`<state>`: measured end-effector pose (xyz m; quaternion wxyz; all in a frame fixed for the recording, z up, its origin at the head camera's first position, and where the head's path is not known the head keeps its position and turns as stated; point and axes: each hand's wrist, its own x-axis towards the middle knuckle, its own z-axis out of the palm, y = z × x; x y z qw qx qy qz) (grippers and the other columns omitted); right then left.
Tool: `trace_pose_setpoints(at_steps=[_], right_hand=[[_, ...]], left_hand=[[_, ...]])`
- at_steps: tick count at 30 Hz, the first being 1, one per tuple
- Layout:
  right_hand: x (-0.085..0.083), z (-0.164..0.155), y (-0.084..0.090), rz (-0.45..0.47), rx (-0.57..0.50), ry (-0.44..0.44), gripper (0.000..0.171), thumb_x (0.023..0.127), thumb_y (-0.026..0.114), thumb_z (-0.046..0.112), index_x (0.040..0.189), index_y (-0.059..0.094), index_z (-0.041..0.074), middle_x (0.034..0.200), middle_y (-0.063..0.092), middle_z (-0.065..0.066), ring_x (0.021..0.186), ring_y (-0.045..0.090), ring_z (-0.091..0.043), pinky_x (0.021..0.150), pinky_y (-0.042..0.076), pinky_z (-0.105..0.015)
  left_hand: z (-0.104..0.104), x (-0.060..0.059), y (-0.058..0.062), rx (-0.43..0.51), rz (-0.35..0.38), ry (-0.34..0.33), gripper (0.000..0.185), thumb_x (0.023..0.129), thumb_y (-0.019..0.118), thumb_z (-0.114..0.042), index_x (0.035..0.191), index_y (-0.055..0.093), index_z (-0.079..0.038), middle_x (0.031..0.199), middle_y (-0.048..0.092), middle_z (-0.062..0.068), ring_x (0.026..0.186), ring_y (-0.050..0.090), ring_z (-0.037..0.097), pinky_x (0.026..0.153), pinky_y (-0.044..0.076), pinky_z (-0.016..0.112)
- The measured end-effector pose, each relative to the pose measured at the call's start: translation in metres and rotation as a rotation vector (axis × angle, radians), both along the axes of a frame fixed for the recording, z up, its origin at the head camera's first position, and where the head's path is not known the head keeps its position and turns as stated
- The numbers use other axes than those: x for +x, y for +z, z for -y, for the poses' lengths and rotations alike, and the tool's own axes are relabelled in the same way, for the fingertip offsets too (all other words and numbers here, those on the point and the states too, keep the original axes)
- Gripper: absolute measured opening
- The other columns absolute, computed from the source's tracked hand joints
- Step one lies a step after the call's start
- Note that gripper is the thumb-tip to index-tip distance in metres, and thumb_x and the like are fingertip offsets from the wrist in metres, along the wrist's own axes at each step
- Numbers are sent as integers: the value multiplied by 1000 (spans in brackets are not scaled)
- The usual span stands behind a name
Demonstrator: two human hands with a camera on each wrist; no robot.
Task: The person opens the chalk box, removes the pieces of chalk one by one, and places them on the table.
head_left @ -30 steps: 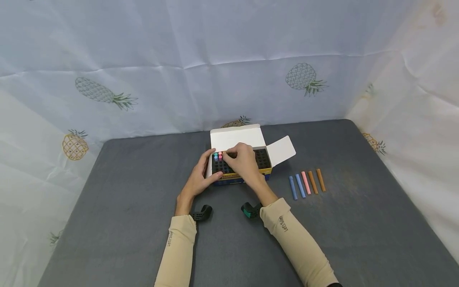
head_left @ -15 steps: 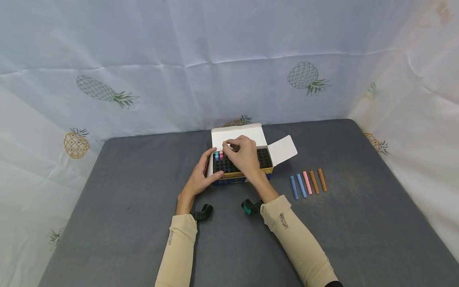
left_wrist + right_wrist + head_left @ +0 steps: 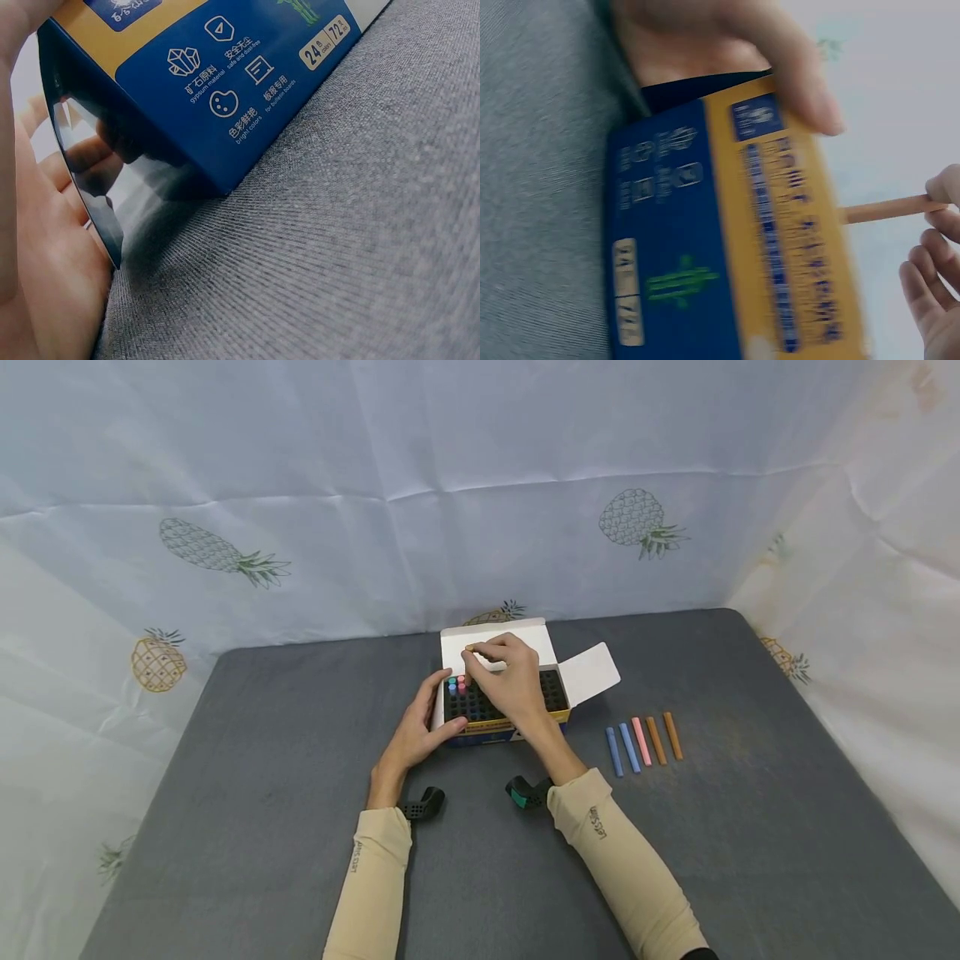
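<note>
The slim orange chalk stick [image 3: 889, 210] is pinched at its top end in your right hand [image 3: 510, 681], its long axis running straight down into the black grid tray of the open blue-and-yellow cardboard chalk box [image 3: 502, 706]; the stick hangs directly under the fingertips, over the tray's far left part, just beside the blue and pink chalks [image 3: 457, 685] standing there; your left hand [image 3: 417, 731] wraps the box's left end, thumb on its near face; five loose chalk sticks [image 3: 643, 742] lie well apart on the grey cloth table [image 3: 262, 793], to the right.
</note>
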<state>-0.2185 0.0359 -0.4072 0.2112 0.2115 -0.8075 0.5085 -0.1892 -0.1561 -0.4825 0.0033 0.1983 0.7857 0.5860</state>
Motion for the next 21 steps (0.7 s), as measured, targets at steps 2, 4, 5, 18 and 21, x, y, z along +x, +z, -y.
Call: trace_pose_setpoints(at_steps=[2,4,5,18,21], right_hand=[[3,-3,6,-16,-22,1,17,93,75,14,101,81,0,95,70,-20,90,66,-33,85,56,-44],[6,-7,12,-21,-27,-5,17,92,75,14,100,82,1,95,70,-20,90,65,-33,84,55,-44],[8,-10,15,-20,-29,-8,16,92,76,15,98,82,1,96,70,-20,90,65,-33,84,54,-44],[31,-41,28,-34,-35,-28,13,90,78,12,95,82,1,95,70,-18,88,65,-32,81,55,-43],[37,-47,26,-35,-13,-44,15,89,78,12,99,82,1,93,69,-18,86,64,-32,80,52,-44]], left_hand=[[0,0,1,1,2,5,80,92,69,-9,160,29,-17,151,48,17,129,54,32,106,46,48],[-1,0,1,3,3,7,80,92,70,-8,160,28,-16,152,47,17,131,53,32,107,45,50],[-1,0,1,3,1,5,80,92,69,-7,160,28,-16,153,46,18,132,53,33,108,45,51],[0,0,-1,-13,2,7,81,93,70,-12,161,27,-21,154,45,16,131,54,34,106,46,56],[0,0,-2,-10,1,4,81,93,71,-15,161,27,-21,154,45,17,131,53,35,105,45,58]])
